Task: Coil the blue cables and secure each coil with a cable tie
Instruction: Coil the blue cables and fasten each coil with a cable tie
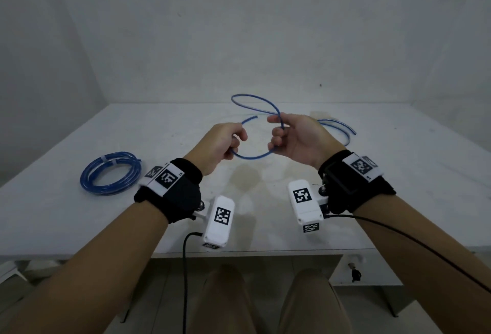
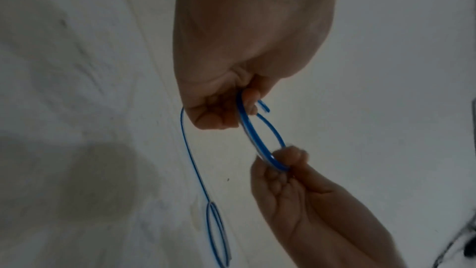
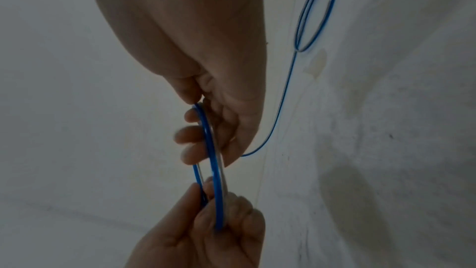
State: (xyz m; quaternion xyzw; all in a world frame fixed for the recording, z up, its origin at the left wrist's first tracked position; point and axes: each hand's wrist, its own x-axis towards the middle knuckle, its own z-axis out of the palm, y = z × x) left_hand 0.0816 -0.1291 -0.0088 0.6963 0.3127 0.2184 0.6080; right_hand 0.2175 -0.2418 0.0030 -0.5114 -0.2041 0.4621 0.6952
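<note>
A loose blue cable [image 1: 252, 157] hangs in a loop above the white table [image 1: 398, 187], held between both hands. My left hand [image 1: 235, 142] grips the left side of the loop with curled fingers. My right hand [image 1: 277, 131] pinches the right side, where the strands cross. A second loop [image 1: 252, 98] rises behind the hands, and the cable's tail [image 1: 337, 124] lies on the table to the right. In the left wrist view my left hand [image 2: 224, 115] and right hand [image 2: 283, 162] both hold the loop [image 2: 253, 140]. The right wrist view shows the same loop [image 3: 215, 180].
A finished blue coil [image 1: 111, 173] bound with a white cable tie [image 1: 106, 159] lies on the table at the left. A wall stands close behind the table. A black wire [image 1: 425, 248] runs from the right wrist camera. My knees show below the table's front edge.
</note>
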